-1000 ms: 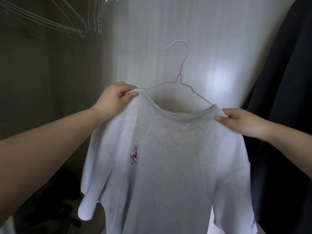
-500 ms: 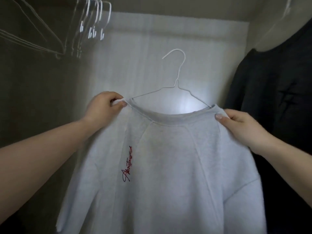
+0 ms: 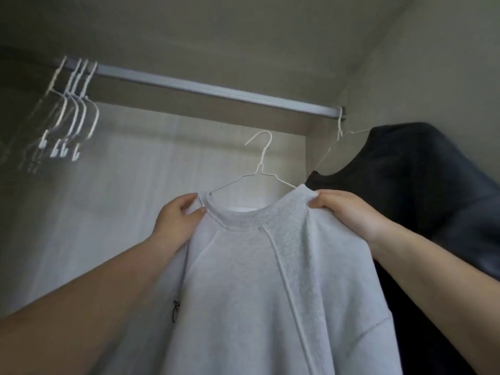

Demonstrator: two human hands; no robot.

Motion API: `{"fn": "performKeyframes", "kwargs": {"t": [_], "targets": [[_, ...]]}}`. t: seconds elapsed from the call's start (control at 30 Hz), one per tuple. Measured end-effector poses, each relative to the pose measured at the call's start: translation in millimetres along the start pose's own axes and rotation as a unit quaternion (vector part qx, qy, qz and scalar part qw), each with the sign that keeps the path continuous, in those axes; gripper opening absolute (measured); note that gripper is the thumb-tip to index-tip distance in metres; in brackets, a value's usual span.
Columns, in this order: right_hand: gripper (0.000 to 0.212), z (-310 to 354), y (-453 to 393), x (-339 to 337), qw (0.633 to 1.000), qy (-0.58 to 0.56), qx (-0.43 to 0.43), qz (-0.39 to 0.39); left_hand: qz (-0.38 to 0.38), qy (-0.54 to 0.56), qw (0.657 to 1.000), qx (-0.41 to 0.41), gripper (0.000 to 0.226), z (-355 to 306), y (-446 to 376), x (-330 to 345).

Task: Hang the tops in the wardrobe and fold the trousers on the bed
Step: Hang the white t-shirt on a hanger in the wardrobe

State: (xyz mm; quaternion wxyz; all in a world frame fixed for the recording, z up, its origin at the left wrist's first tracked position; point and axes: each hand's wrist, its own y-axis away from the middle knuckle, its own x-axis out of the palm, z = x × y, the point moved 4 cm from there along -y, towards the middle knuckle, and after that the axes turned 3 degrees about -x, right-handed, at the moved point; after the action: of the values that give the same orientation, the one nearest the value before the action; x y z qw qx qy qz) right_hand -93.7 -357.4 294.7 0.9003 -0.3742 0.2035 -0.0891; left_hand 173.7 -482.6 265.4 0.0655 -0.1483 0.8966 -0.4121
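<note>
My left hand (image 3: 177,221) and right hand (image 3: 349,212) pinch the grey top's (image 3: 257,280) shoulders at centre frame, on its hanger (image 3: 261,169). The hook sits below the rail (image 3: 216,90); I could miss it, or the cloth could slip off.

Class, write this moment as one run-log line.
stage: hanging top | left hand: grips grey top shoulder | right hand: grips other shoulder | hanger: in top, hook below rail, not hooked
</note>
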Motion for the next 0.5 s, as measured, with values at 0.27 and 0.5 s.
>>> {"fn": "performKeyframes", "kwargs": {"t": [0.27, 0.5], "targets": [[0.012, 43.9, -38.0, -33.6, 0.99, 0.015, -0.024, -0.141, 0.138, 0.214, 0.967, -0.027, 0.032, -57.4, 3.1, 86.4], [0.011, 75.0, -65.4, -73.2, 0.973, 0.016, -0.055, -0.223, 0.239, 0.26, 0.936, -0.016, 0.035, -113.3, 14.6, 130.4]]}}
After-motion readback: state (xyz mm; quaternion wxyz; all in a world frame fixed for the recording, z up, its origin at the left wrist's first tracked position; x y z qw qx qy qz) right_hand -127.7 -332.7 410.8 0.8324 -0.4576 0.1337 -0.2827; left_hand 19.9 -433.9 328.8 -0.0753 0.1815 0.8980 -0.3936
